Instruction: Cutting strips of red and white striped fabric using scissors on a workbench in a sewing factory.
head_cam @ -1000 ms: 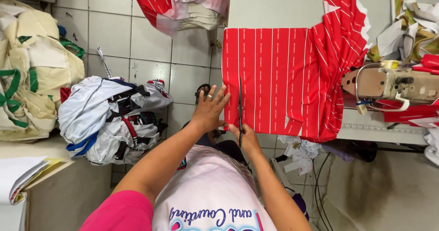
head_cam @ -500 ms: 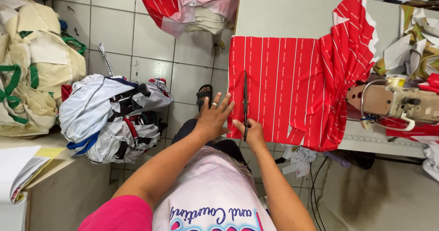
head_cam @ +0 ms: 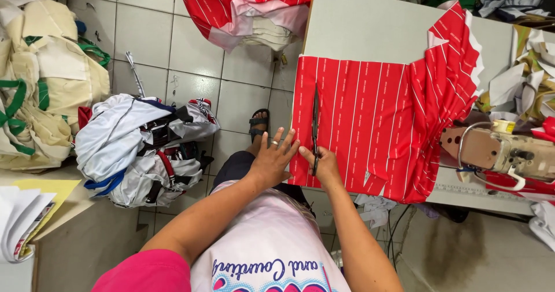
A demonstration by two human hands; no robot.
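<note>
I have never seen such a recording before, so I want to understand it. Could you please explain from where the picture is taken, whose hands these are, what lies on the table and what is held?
The picture comes from a camera worn on a person's head, looking down, so you see that person's own arms and shirt from above.

A red striped cloth lies on a pale table and hangs over its near edge. The left hand lies flat with spread fingers at the cloth's left edge. The right hand holds scissors, whose long blades lie on the cloth and point away from the person.

At the right stands a sewing machine. On the tiled floor at the left lies a heap of white clothes, and more red cloth is piled beyond the table.
</note>
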